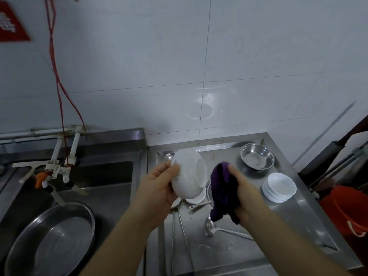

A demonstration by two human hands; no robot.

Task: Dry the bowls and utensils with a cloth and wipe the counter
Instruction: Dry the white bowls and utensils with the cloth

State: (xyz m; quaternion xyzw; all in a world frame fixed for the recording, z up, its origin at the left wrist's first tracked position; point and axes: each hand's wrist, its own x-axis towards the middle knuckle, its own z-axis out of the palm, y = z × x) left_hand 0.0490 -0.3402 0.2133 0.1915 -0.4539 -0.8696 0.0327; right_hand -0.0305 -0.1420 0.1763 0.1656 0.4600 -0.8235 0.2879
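Left hand (159, 188) grips a round white ceramic bowl (189, 174) tilted on its side above the stainless steel surface (288, 222). Right hand (243, 190) clutches a bunched purple cloth (223, 188) just beside the bowl's base.

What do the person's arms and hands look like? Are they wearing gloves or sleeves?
No gloves and no sleeves show. The left hand and the right hand are both bare, and so are the forearms right down to the picture's bottom edge. I see no rings, watch or bracelets on them.

white bowl (188, 174), purple cloth (222, 191), silver counter (229, 251), red bucket (348, 212)
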